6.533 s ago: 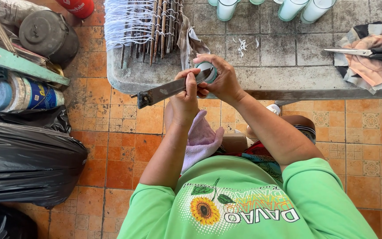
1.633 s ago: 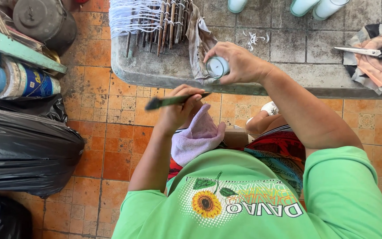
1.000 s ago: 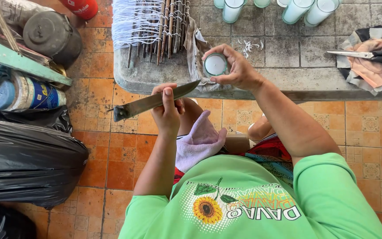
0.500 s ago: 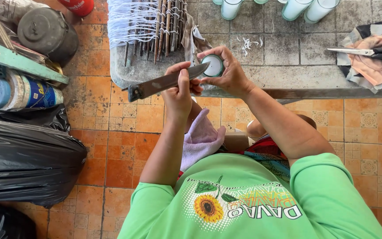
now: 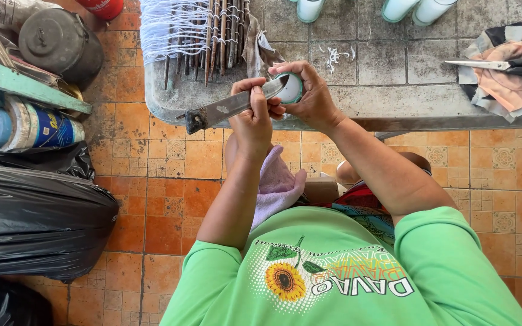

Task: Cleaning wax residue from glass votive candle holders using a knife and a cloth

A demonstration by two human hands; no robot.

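Left hand gripped knife, raised since half a second earlier | blade tip now met small round cup, clasped in right hand, upper centre, over desk edge.

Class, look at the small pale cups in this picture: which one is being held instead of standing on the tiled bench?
The cup in the right hand, with the knife tip against its rim. The other three cups stand untouched along the bench's far edge.
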